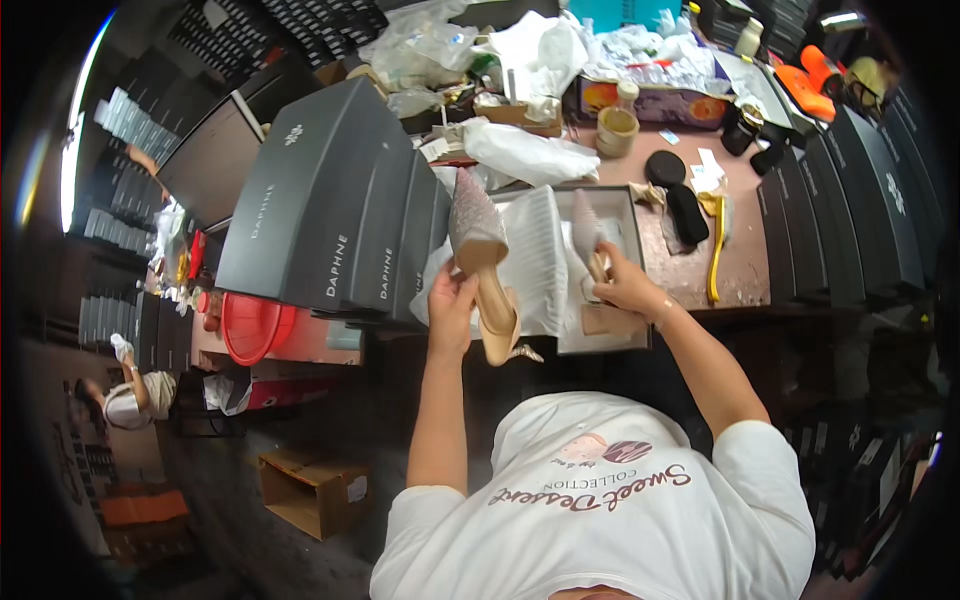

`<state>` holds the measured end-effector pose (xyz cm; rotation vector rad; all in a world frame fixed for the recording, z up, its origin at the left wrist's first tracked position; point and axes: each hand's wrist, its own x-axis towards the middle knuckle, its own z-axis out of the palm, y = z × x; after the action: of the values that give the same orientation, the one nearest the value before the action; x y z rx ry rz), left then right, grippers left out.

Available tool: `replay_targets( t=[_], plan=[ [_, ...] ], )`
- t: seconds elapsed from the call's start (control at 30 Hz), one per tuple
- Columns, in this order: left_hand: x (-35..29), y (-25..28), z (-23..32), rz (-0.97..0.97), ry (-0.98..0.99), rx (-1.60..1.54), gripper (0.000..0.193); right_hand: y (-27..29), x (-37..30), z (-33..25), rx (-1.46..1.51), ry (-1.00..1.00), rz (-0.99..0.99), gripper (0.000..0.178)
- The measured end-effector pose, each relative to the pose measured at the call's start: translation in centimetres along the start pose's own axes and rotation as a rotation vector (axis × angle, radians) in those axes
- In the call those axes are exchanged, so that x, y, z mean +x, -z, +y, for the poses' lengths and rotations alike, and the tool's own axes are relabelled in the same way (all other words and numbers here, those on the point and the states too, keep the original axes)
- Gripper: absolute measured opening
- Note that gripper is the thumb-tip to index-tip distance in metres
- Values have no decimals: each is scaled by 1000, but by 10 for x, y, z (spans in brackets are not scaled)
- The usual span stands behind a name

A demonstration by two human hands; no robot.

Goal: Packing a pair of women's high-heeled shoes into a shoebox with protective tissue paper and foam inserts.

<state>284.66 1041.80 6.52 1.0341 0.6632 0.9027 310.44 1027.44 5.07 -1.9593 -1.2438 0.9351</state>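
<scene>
My left hand [453, 308] is closed round the middle of a beige pointed-toe heeled shoe [478, 222]. Its toe is glittery pink and points away from me; a sparkly heel shows at the near end. Below and behind this shoe lies an open grey shoebox [626, 222] with white tissue paper [530, 240] in it. In the right part of the box rests the matching shoe [586, 225], toe pointing away. My right hand [632, 286] reaches into the box with its fingers closed on the rear part of that shoe, partly covering it.
Dark grey shoeboxes [310, 200] stand stacked to the left, more shoeboxes [850, 210] to the right. Beyond the open box are a jar [617, 130], a black brush [687, 215] and a yellow-handled tool [716, 250]. A red basin [255, 325] sits left; a cardboard box [315, 492] lies on the floor.
</scene>
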Motion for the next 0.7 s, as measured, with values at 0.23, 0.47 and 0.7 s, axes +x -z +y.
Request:
replay_targets(
  t=[0.23,0.47,0.7],
  plan=[
    [-40,-55,5,-485,653,-781,26,49,-77,-49,1108,18,-361,40],
    [-47,-70,-65,-1231,870,-1302,41,11,-95,-35,1489,-113,-652,42],
    [-47,-60,-86,-1281,889,-1390,42,14,-85,-34,1346,-51,-722,39]
  ],
)
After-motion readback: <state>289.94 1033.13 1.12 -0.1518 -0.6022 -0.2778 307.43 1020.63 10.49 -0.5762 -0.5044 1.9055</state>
